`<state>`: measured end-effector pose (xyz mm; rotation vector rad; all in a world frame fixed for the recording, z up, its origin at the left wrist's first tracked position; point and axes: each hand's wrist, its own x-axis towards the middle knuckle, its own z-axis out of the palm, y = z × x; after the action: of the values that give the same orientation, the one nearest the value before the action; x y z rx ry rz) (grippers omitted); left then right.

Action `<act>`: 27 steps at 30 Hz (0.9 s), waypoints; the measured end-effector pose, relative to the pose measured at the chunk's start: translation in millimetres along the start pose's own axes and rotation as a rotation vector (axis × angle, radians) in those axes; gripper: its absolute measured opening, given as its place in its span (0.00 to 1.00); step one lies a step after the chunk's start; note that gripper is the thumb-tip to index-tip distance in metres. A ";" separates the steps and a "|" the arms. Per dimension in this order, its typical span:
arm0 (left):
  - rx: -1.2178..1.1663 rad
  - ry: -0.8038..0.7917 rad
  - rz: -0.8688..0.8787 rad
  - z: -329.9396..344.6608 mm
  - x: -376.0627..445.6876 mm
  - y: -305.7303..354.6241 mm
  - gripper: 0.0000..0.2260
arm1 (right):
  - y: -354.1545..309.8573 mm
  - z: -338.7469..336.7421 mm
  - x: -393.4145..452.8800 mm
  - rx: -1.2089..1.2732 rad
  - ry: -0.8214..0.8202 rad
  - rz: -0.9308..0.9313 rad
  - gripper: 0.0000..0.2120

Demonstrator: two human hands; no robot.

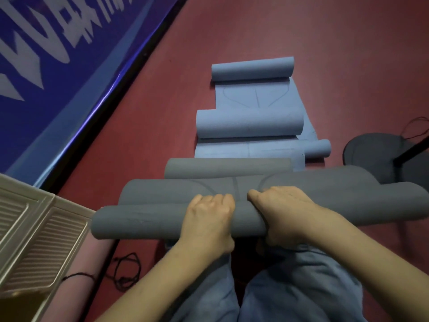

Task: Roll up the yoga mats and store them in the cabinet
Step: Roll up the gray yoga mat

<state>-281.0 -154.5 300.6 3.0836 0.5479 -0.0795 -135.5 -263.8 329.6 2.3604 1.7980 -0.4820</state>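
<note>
A grey yoga mat (139, 220) lies rolled into a thick tube across my knees, its unrolled part (325, 189) bunched behind it. My left hand (207, 219) and my right hand (282, 213) press down side by side on the middle of the roll, fingers curled over its top. A second grey roll (227, 168) lies just beyond. Farther off, blue yoga mats (249, 123) lie partly rolled on the red floor, with one roll at the far end (252, 69) and a small one at the right (318, 148).
A white cabinet with ribbed panels (34, 240) stands at the lower left, a pink rolled mat (97, 259) beside it. A blue banner (58, 54) runs along the left wall. A black stand base (380, 154) sits at the right. Dark cord (127, 268) lies on the floor.
</note>
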 end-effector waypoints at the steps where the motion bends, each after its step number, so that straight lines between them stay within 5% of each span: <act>1: 0.028 -0.051 0.008 -6.3 3.5 0.1 0.27 | 0.1 3.6 -3.1 0.012 0.043 -0.004 0.26; 7: 0.045 -0.189 0.019 -27.3 21.0 -9.8 0.17 | 2.0 -1.7 -7.6 0.065 0.119 -0.010 0.37; 12: 0.000 -0.287 0.039 -32.7 37.8 -18.9 0.23 | -4.0 7.3 -11.2 -0.170 0.116 0.027 0.30; 18: -0.076 -0.196 -0.067 -20.6 28.0 -15.5 0.25 | 8.3 -6.6 3.8 -0.197 0.107 -0.084 0.22; 27: -0.121 -0.091 -0.027 -19.5 29.4 -18.5 0.30 | 14.5 -24.5 22.8 -0.029 -0.155 -0.047 0.31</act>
<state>-258.9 -126.6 318.5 2.9391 0.5678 -0.1796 -112.2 -239.8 343.8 2.2000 1.7816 -0.6216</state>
